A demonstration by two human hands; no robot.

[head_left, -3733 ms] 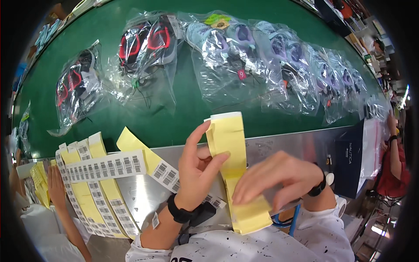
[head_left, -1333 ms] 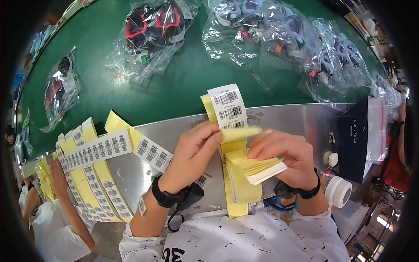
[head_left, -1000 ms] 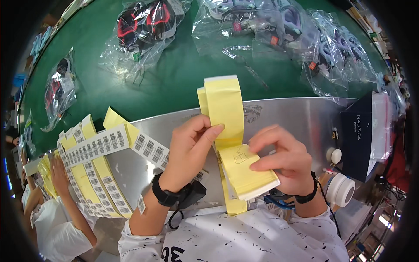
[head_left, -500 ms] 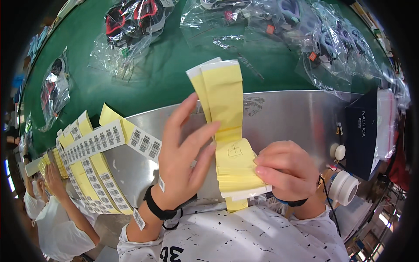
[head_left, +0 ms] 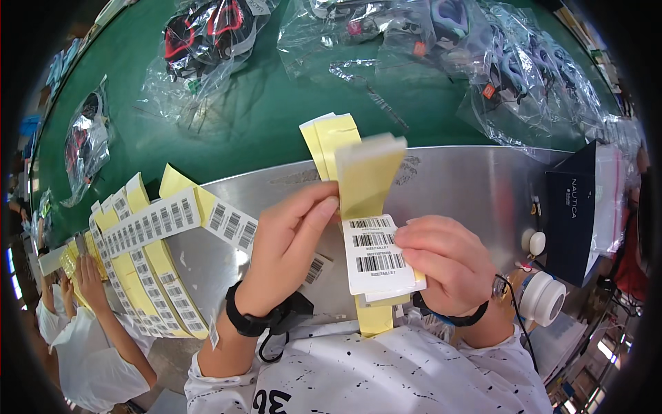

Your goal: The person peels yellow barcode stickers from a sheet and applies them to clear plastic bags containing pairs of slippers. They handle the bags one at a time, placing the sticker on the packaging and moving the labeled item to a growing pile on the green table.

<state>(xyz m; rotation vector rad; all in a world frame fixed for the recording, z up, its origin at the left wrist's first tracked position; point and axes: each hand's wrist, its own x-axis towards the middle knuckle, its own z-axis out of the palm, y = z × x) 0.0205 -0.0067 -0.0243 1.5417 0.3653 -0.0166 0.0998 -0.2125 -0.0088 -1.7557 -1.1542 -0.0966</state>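
A folded stack of white barcode labels point(head_left: 376, 259) on yellow backing is held over the metal surface in front of me. My right hand point(head_left: 448, 262) is closed on the stack's right edge, thumb hidden beneath the fingers. At the left edge, the thumb and fingertips of my left hand point(head_left: 293, 231) pinch the strip near its fold. A yellow flap point(head_left: 370, 172) stands up from the far end of the stack, its top blurred. Behind it, more yellow strip point(head_left: 321, 141) reaches over the green table, and a yellow tail point(head_left: 374, 321) hangs toward my shirt.
Long barcode label strips point(head_left: 176, 297) lie to the left, one crossing the others. Clear bags hold red-and-black goggle-like items point(head_left: 207, 34) and pale-blue ones point(head_left: 520, 65) on the green table point(head_left: 262, 117). At right are a dark blue box point(head_left: 569, 214) and white-lidded container point(head_left: 545, 297). A co-worker's hand point(head_left: 88, 279) is far left.
The upper folds have swung up and away, so printed barcodes face me instead of plain yellow backing. My left hand has gone from spread fingers to a pinch at the strip's left edge.
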